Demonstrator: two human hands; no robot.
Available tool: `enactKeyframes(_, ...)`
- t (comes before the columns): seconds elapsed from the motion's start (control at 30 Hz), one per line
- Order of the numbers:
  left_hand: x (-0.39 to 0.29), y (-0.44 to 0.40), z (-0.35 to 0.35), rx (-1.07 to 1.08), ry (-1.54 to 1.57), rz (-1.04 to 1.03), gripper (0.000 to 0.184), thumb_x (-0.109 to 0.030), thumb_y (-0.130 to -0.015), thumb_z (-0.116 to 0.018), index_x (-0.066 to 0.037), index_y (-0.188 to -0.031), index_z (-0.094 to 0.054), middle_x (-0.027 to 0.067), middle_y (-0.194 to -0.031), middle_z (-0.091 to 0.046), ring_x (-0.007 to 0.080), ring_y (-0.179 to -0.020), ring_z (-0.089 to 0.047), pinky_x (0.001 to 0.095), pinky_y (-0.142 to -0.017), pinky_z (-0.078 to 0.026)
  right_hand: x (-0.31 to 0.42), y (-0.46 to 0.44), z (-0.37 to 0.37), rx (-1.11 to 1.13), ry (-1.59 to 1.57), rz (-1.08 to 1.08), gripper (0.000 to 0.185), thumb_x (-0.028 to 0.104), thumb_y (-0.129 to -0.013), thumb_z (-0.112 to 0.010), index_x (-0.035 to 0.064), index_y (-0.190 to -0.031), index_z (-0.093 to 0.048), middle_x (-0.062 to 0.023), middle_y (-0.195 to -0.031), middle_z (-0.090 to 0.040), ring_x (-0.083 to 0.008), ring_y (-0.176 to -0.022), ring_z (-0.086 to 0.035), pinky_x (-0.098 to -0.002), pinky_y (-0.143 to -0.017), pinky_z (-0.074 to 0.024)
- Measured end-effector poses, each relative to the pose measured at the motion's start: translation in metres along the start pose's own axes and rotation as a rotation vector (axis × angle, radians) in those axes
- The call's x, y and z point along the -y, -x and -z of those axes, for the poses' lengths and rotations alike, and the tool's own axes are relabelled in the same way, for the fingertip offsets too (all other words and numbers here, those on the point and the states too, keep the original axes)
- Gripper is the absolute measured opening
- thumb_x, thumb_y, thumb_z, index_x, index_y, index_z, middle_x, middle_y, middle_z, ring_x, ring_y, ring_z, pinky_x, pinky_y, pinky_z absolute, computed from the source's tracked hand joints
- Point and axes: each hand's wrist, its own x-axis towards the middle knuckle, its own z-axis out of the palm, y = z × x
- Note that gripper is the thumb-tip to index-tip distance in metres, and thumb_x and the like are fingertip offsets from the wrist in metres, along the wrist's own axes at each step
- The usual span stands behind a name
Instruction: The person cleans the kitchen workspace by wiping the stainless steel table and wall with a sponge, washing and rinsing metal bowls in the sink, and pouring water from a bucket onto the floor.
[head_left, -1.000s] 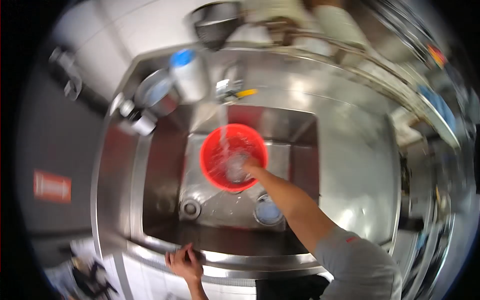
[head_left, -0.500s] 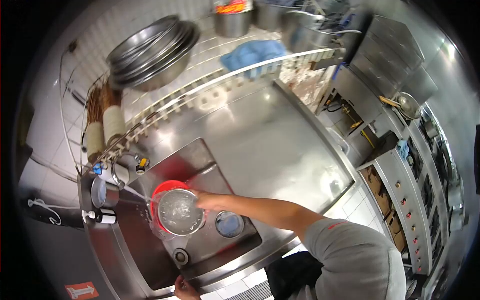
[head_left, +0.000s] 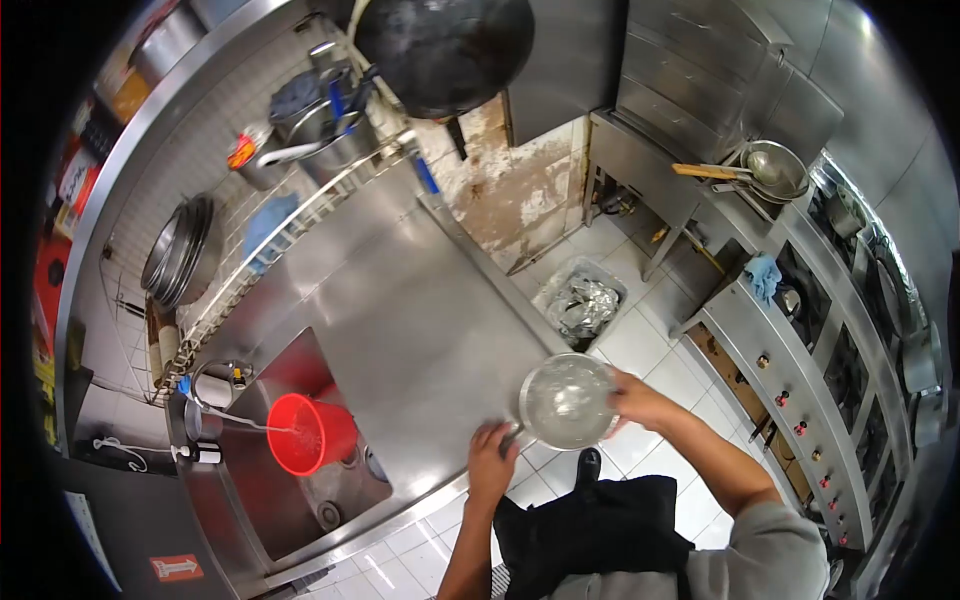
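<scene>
A round metal pan [head_left: 568,401] with clear water in it is held level in front of the body, beside the counter's right edge. My right hand [head_left: 638,402] grips its right rim. Close to the pan's lower left side is my left hand [head_left: 492,460], its fingers curled at what looks like a short dark handle. In the sink [head_left: 290,510] at the left stands a red bucket [head_left: 312,436], tilted a little, with water running into it from the faucet [head_left: 240,418].
A steel counter [head_left: 420,340] extends right of the sink. Behind it is a rack with stacked bowls [head_left: 180,250] and a blue cloth [head_left: 268,230]. A bin with foil [head_left: 582,305] stands on the floor. Stoves [head_left: 800,390] line the right side.
The pan has left the sink area and moved right, past the counter, in my right hand. My left hand has come from the sink's front edge to the pan. The view has turned right.
</scene>
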Motion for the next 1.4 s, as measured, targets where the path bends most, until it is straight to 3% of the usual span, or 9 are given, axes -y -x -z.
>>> enactKeyframes(0.33, -0.093, -0.086, -0.139, -0.025, -0.461, 0.014, 0.069, -0.052, -0.085, -0.058, 0.005, -0.120, -0.044, 0.0195, -0.138, -0.038, 0.0405, -0.133, -0.029, 0.0527, -0.106, -0.027, -0.080, 0.083, 0.216, -0.404, -0.007, -0.158, 0.070, -0.006, -0.074, -0.042, 0.0056, -0.142, -0.032, -0.0209, -0.122, -0.053, -0.0354, -0.104, -0.060, -0.0391, -0.059, -0.0618)
enactKeyframes(0.53, -0.095, -0.090, -0.144, 0.044, -0.563, 0.056, 0.069, -0.051, -0.086, -0.056, 0.008, -0.118, -0.041, 0.0218, -0.138, -0.036, 0.0396, -0.134, -0.026, 0.0530, -0.106, -0.027, -0.117, -0.032, 0.250, -0.137, 0.077, -0.059, 0.063, 0.001, -0.074, -0.055, 0.0073, -0.136, -0.044, -0.0162, -0.118, -0.059, -0.0239, -0.104, -0.061, -0.0338, -0.062, -0.0583)
enactKeyframes(0.6, -0.099, -0.093, -0.143, 0.047, -0.577, 0.076, 0.069, -0.052, -0.086, -0.056, 0.009, -0.116, -0.042, 0.0218, -0.140, -0.034, 0.0398, -0.135, -0.025, 0.0527, -0.107, -0.025, -0.143, -0.138, 0.245, -0.040, 0.561, 0.187, 0.072, 0.006, -0.071, -0.059, 0.0086, -0.140, -0.038, -0.0212, -0.122, -0.057, -0.0309, -0.100, -0.063, -0.0389, -0.060, -0.0594)
enactKeyframes(0.73, -0.103, -0.095, -0.143, 0.042, -0.660, 0.073, 0.068, -0.054, -0.084, -0.057, 0.008, -0.111, -0.045, 0.0225, -0.142, -0.033, 0.0431, -0.135, -0.023, 0.0537, -0.109, -0.022, 0.033, -0.244, 0.151, -0.126, 0.397, 0.002, 0.073, 0.004, -0.075, -0.054, 0.0129, -0.144, -0.032, -0.0262, -0.117, -0.058, -0.0316, -0.082, -0.067, -0.0418, -0.065, -0.0543)
enactKeyframes(0.9, -0.103, -0.102, -0.140, 0.011, -0.608, 0.057, 0.062, -0.045, -0.077, -0.068, 0.004, -0.108, -0.047, 0.0240, -0.139, -0.035, 0.0471, -0.133, -0.024, 0.0568, -0.106, -0.024, 0.074, -0.415, 0.095, -0.729, 0.508, 0.727, 0.069, 0.003, -0.078, -0.053, 0.0178, -0.142, -0.033, -0.0292, -0.114, -0.056, -0.0439, -0.093, -0.061, -0.0464, -0.088, -0.0471)
enactKeyframes(0.97, -0.105, -0.099, -0.139, 0.054, -0.598, 0.099, 0.061, -0.045, -0.077, -0.069, 0.004, -0.108, -0.048, 0.0241, -0.139, -0.035, 0.0474, -0.133, -0.025, 0.0572, -0.106, -0.024, 0.108, -0.390, 0.112, -0.502, 0.476, 0.365, 0.068, 0.007, -0.078, -0.054, 0.0136, -0.142, -0.032, -0.0242, -0.122, -0.055, -0.0363, -0.098, -0.062, -0.0444, -0.083, -0.0500)
enactKeyframes(1.1, -0.103, -0.112, -0.134, 0.048, -0.576, 0.072, 0.061, -0.046, -0.079, -0.066, 0.005, -0.106, -0.046, 0.0237, -0.139, -0.035, 0.0462, -0.133, -0.025, 0.0557, -0.107, -0.025, 0.058, -0.388, 0.162, -0.283, -0.349, 0.341, 0.058, 0.009, -0.088, -0.052, 0.0148, -0.143, -0.032, -0.0166, -0.112, -0.060, -0.0272, -0.086, -0.065, -0.0384, -0.066, -0.0580)
enactKeyframes(1.3, -0.105, -0.105, -0.138, 0.093, -0.553, 0.075, 0.062, -0.043, -0.080, -0.066, 0.008, -0.107, -0.044, 0.0282, -0.136, -0.036, 0.0474, -0.133, -0.025, 0.0550, -0.106, -0.026, -0.124, -0.199, 0.279, -0.234, 0.034, 0.056, 0.057, 0.010, -0.089, -0.055, 0.0127, -0.143, -0.036, -0.0069, -0.103, -0.062, -0.0126, -0.075, -0.060, -0.0273, -0.062, -0.0535)
enactKeyframes(1.4, -0.101, -0.103, -0.140, 0.088, -0.582, 0.074, 0.064, -0.050, -0.081, -0.063, 0.006, -0.107, -0.045, 0.0234, -0.138, -0.036, 0.0449, -0.135, -0.023, 0.0550, -0.106, -0.025, -0.147, -0.111, 0.284, -0.187, -0.136, -0.195, 0.062, 0.013, -0.083, -0.058, 0.0131, -0.142, -0.038, -0.0145, -0.104, -0.064, -0.0223, -0.077, -0.068, -0.0325, -0.052, -0.0586)
